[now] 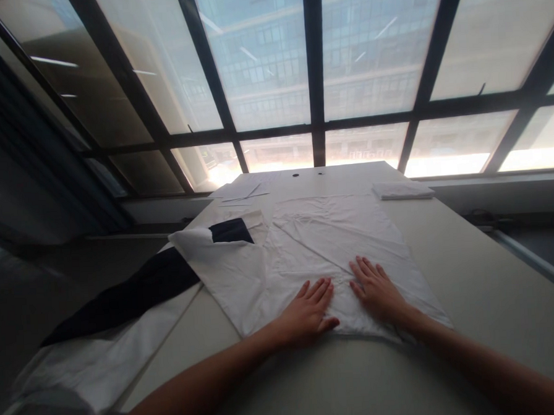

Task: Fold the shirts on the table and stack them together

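Note:
A white cloth (334, 235), wrinkled in places, lies spread over the table in front of me. My left hand (308, 314) rests flat on its near part, fingers stretched out and thumb apart. To the right of it, my right hand (378, 289) also presses flat on the cloth with its fingers spread. Neither hand grips anything. The cloth's left part overlaps a heap of other fabric, in which a dark navy cloth (137, 292) and more white fabric (126, 345) hang over the table's left edge.
The white table (490, 295) reaches toward large framed windows (269, 59). A folded white cloth (404, 191) lies at the far right, and papers (241, 189) lie at the far left. A dark curtain (36, 139) hangs on the left.

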Available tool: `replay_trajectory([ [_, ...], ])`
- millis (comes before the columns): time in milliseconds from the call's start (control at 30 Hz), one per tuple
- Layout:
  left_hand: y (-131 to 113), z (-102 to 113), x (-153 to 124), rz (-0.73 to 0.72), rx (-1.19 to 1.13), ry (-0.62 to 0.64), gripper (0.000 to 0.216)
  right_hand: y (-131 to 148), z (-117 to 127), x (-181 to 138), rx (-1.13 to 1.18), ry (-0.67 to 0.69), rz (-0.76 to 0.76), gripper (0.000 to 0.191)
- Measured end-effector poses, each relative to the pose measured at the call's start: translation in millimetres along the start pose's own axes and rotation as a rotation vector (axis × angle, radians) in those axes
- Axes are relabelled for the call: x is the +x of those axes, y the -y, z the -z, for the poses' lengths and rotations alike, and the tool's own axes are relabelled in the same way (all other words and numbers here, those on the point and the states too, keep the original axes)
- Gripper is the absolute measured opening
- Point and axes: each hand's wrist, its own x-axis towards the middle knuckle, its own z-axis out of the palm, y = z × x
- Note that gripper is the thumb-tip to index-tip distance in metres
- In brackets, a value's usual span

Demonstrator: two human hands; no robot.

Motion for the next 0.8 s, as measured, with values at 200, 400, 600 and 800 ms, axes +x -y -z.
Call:
replay_trajectory([
  [200,4.7,-2.3,-5.5,0.062,0.009,-0.046,0.079,0.0,-0.1,-1.4,-0.030,-0.008,0.007,0.058],
  [400,5.7,-5.8,-6.2,0.072,0.022,-0.038,0.081,-0.5,-2.0,-1.2,-0.071,-0.015,0.003,0.058],
  [600,11.0,-0.5,-9.1,0.133,0.120,-0.154,0.068,-5.7,-9.9,-0.4,-0.073,-0.036,0.025,0.059],
  [800,10.0,8.9,-9.9,0.190,0.178,-0.281,0.055,-9.3,-16.1,-0.3,-0.048,-0.076,0.032,0.058],
])
